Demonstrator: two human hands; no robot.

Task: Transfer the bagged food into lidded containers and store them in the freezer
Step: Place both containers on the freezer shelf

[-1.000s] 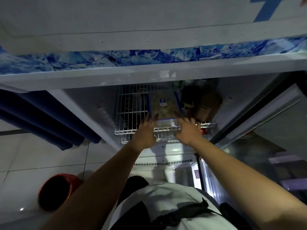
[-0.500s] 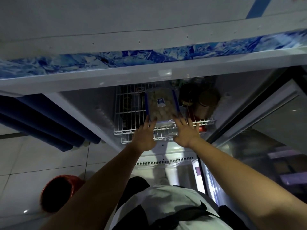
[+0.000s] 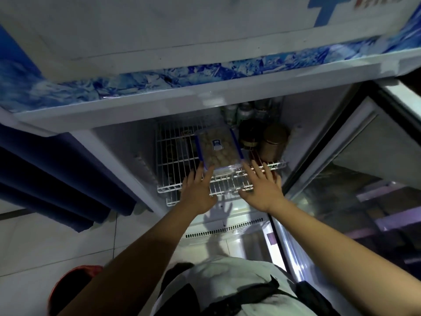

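A clear lidded container [image 3: 217,148] with blue clips and pale round food inside lies on the white wire shelf [image 3: 175,160] of the open freezer. My left hand [image 3: 198,190] reaches to its near left corner, straight fingertips touching the container's front edge. My right hand [image 3: 262,188] hovers just right of the container's near end with fingers spread and straight, holding nothing.
Two dark round jars [image 3: 272,142] stand on the shelf right of the container, bottles behind them. The glass freezer door [image 3: 355,201] hangs open at right. A blue curtain [image 3: 57,179] is at left, a red bucket [image 3: 73,288] on the tiled floor.
The container slid deeper onto the wire shelf. Both hands let go of its sides and drew back a little, fingers now straight.
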